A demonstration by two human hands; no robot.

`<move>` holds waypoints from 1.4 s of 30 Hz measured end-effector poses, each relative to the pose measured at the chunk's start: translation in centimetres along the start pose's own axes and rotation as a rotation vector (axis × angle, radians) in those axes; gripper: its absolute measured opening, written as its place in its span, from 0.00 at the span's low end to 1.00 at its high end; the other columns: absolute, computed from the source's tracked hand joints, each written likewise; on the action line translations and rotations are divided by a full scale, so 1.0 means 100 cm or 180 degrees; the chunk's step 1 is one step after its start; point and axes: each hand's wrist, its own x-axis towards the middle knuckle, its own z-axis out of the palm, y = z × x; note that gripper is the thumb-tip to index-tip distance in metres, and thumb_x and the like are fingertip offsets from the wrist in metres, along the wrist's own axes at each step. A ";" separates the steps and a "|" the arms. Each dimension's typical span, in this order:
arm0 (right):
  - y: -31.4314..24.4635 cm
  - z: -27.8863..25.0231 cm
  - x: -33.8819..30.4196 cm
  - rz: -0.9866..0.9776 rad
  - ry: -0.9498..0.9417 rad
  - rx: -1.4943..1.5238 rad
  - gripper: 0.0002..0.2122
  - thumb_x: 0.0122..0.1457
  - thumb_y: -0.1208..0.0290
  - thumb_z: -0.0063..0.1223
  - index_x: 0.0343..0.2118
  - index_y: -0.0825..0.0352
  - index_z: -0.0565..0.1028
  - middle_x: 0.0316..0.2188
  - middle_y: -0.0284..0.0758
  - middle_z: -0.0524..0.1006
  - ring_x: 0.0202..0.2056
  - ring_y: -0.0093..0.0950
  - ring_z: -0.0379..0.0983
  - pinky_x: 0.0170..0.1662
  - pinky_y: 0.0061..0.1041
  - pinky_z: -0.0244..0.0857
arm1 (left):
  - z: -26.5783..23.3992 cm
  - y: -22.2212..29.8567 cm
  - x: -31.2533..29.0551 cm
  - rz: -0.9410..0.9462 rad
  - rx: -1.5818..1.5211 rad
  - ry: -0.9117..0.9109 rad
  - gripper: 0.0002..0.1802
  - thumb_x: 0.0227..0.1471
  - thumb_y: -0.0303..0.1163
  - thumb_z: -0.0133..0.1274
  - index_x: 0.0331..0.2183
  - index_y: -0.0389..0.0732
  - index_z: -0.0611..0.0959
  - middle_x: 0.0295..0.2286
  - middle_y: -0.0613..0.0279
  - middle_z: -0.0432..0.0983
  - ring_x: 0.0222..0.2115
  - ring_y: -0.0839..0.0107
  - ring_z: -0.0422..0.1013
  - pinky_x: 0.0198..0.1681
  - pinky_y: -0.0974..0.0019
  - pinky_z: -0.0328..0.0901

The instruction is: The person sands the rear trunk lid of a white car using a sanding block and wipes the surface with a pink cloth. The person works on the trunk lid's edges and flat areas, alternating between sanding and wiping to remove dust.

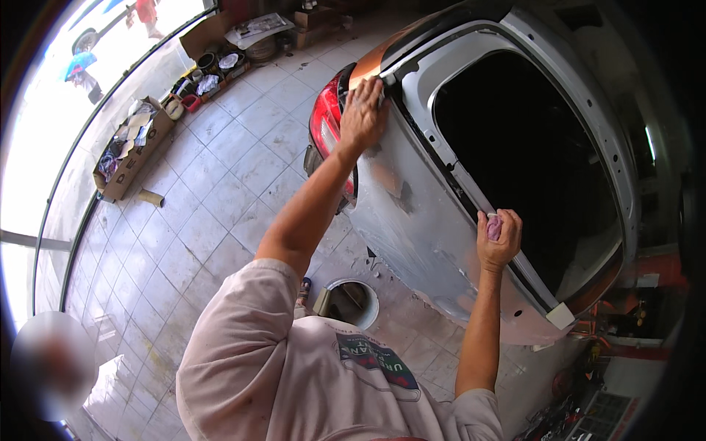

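The rear side of a car body [412, 209] stretches in front of me, its panel a patchy grey and white with a bare brownish spot. My left hand [362, 116] presses on the panel beside the red tail light [326, 110], fingers together and bent. Something grey shows at its fingertips, too small to name. My right hand [500, 246] is closed around a crumpled pink cloth [494, 227], resting at the strip below the dark window opening [522, 147]. Under the panel, a white bucket [373, 303] with murky contents stands on the floor.
Grey tiles [235, 165] cover the floor. On the left are a long cardboard box [136, 158] of rags and papers and a short brown tube [151, 198]. Tubs and cans [208, 66] line the glass wall at the far left. Assorted gear lies at the lower right.
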 end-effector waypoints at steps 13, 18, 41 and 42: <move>0.010 -0.004 0.000 0.0212 0.0020 0.0155 0.16 0.52 0.71 0.74 0.41 0.62 0.77 0.36 0.37 0.80 0.37 0.38 0.81 0.39 0.34 0.78 | -0.043 0.022 0.032 0.0782 0.0464 -0.0475 0.22 0.54 0.29 0.58 0.50 0.34 0.82 0.49 0.47 0.78 0.57 0.44 0.71 0.62 0.44 0.63; 0.011 -0.004 0.001 0.0735 0.0143 0.0525 0.15 0.51 0.73 0.74 0.38 0.60 0.77 0.35 0.35 0.80 0.35 0.37 0.80 0.37 0.34 0.76 | -0.029 0.165 -0.102 0.1204 -0.0991 -0.0523 0.26 0.45 0.20 0.57 0.50 0.31 0.82 0.47 0.45 0.78 0.56 0.45 0.72 0.62 0.49 0.67; 0.097 -0.312 -0.307 0.4192 -0.0096 0.2389 0.08 0.62 0.79 0.63 0.39 0.64 0.73 0.22 0.28 0.73 0.13 0.16 0.63 0.14 0.20 0.52 | 0.076 0.351 -0.228 0.2652 -0.0748 -0.1753 0.23 0.62 0.28 0.48 0.56 0.33 0.79 0.57 0.45 0.76 0.61 0.51 0.71 0.67 0.48 0.65; 0.090 -0.346 -0.346 0.4381 0.0044 0.2130 0.08 0.62 0.78 0.63 0.39 0.64 0.73 0.21 0.29 0.73 0.11 0.16 0.61 0.11 0.21 0.48 | 0.038 0.336 -0.196 0.2595 -0.0947 -0.1708 0.22 0.57 0.20 0.52 0.54 0.35 0.81 0.53 0.46 0.79 0.57 0.50 0.74 0.62 0.51 0.71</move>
